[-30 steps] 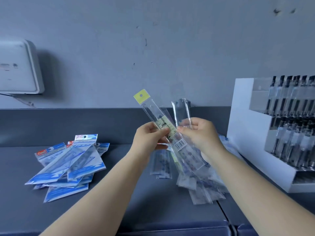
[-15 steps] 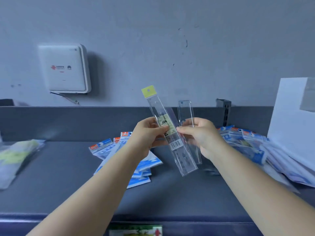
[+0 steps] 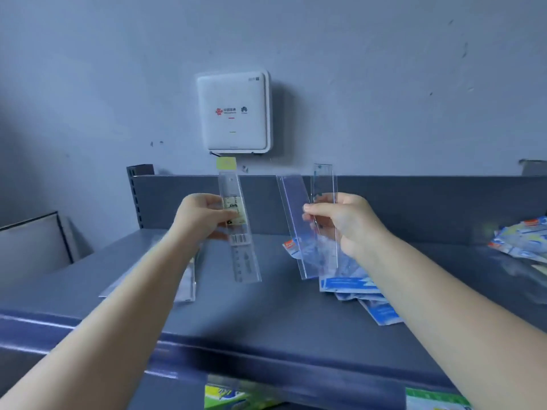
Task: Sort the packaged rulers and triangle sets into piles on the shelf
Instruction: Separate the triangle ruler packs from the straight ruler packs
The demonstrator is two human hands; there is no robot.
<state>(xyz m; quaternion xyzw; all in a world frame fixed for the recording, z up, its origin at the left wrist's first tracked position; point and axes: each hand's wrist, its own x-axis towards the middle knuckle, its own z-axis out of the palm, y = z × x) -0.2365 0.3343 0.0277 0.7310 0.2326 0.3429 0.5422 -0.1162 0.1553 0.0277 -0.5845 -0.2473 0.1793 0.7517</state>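
the left hand [image 3: 204,216] pinches a clear packaged ruler [image 3: 238,229] near its middle, thumb across the printed label and fingers behind; that grip is pressed together on the pack. the ruler stands almost upright above the shelf, its yellow header tab [image 3: 226,164] at the top and a barcode just below the thumb. the right hand [image 3: 344,221] holds two more clear ruler packs [image 3: 307,229], thumb in front and fingers curled behind, so its grip pinches both at once. those two fan apart slightly at the top, the left one leaning left, the right one close to vertical. the two hands are held apart from each other, at about the same height.

below the left forearm a few clear packs [image 3: 183,279] lie flat on the grey shelf [image 3: 266,315]. under and beside the right hand lies a pile of blue and white triangle set packs [image 3: 361,294], spread loosely toward the shelf's front edge. further right, near the frame edge, another heap of blue and white packs [image 3: 521,241] is blurred. on the wall behind, a white box [image 3: 233,112] with small logos hangs above the shelf's back panel. green printed packaging [image 3: 231,398] shows below the shelf's front lip.
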